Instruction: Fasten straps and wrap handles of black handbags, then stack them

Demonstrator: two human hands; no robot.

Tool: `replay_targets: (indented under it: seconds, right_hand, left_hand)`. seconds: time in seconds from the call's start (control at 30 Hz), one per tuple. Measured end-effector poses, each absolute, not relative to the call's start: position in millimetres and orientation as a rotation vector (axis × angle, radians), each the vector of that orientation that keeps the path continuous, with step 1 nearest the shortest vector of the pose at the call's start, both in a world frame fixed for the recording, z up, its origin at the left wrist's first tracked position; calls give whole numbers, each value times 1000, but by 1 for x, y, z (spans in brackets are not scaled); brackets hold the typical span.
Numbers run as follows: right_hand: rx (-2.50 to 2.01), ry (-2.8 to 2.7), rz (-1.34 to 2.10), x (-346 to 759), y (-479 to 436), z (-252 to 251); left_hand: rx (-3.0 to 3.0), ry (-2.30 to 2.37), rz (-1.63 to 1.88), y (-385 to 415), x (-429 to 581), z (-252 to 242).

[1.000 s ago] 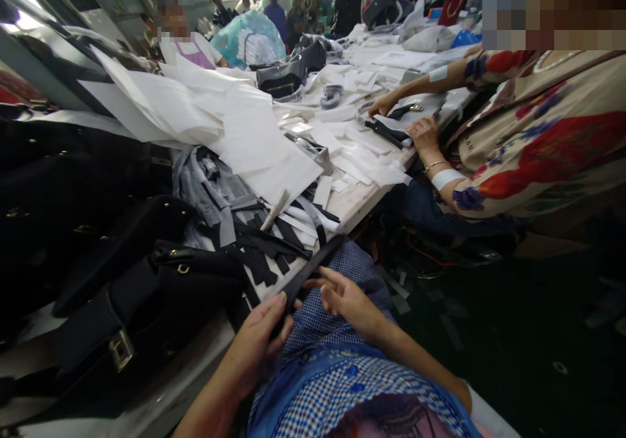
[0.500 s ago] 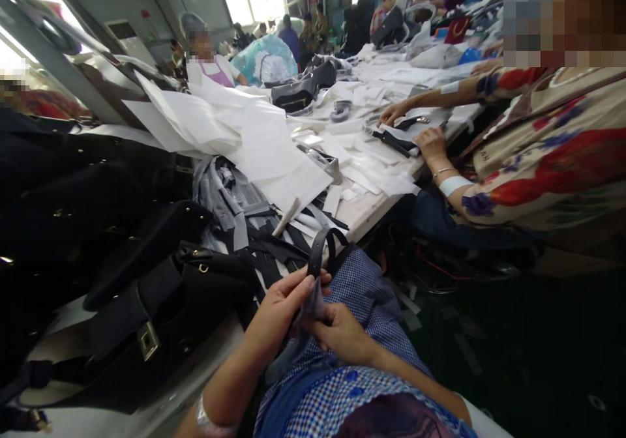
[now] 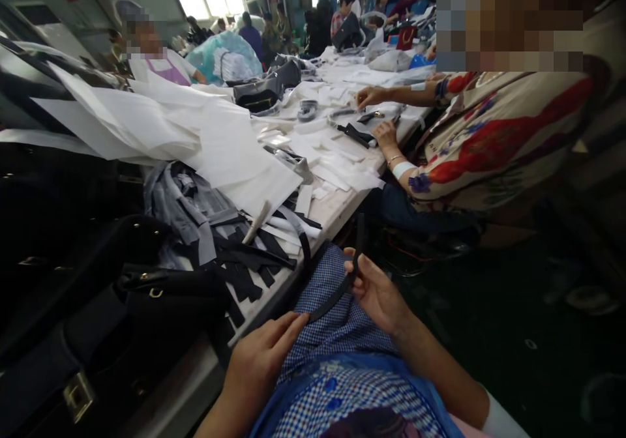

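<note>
A dark leather strap (image 3: 333, 302) curves between my two hands, above my lap in blue checked cloth. My left hand (image 3: 267, 353) pinches its lower end between thumb and fingers. Higher up and to the right, my right hand (image 3: 379, 291) has its fingers closed round the strap, whose free end sticks up past them. Beyond my hands, several black straps (image 3: 254, 255) lie heaped at the table's near edge. Beside them is a bundle of straps in clear plastic wrap (image 3: 183, 197).
Black handbags (image 3: 161, 307) with gold fittings fill the left side. White sheets (image 3: 235, 145) lie across the table (image 3: 337, 213). At right, a co-worker in a flowered top (image 3: 503, 145) handles a black strap (image 3: 357, 135) at the table. Another person (image 3: 156, 60) stands across the table.
My hands have moved apart, and the strap, looped upright before, now stretches between them. The translucent wrap between my fingers is out of sight. The view has swung right.
</note>
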State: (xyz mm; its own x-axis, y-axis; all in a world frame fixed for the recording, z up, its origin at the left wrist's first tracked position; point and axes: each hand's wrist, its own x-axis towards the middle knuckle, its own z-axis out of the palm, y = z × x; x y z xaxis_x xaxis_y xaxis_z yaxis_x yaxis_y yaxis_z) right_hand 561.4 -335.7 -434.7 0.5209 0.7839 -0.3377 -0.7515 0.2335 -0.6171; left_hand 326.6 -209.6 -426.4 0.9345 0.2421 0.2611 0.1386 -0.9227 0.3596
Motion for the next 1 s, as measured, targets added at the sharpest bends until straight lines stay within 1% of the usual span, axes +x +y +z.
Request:
replay_targets:
  seconds: [0.13,0.2,0.3,0.43,0.5,0.57,0.67,0.77,0.87,1.0]
  right_hand:
    - [-1108,-215,726,568,-352,-435]
    - [-1174,-271,671,570,-361,-436]
    - [-1218,-303,703,573,-372,-440]
    - [-1302,-346,725,576,-384,-447]
    - [-1225,-307,812,577,-388,-446]
    - [-1100,-245,879,580,-391,-441]
    - [-996,-192,872,582,-382,-429]
    - [-964,-266,872,575,-350,-411]
    - [-910,-484,994,546,-305,-384]
    - [-840,-857,1273,493,-251,-348]
  left_hand:
    - [2787,330,564,-214,319,-421]
    - [2721,405,652,-217,318,-416]
    - [2617,465,713,-222,315,-414]
    - [2565,485,695,-220,313,-423]
    - [2472,510,614,-215,314,-426]
    - [2293,560,443,-209,316,-422]
    - [1981,711,158,-205,311,-397]
    - [1718,815,-5,-207,299,-359]
    - [1562,815,27,-209,286,-325]
    - [1440,834,197,-205,266,-299]
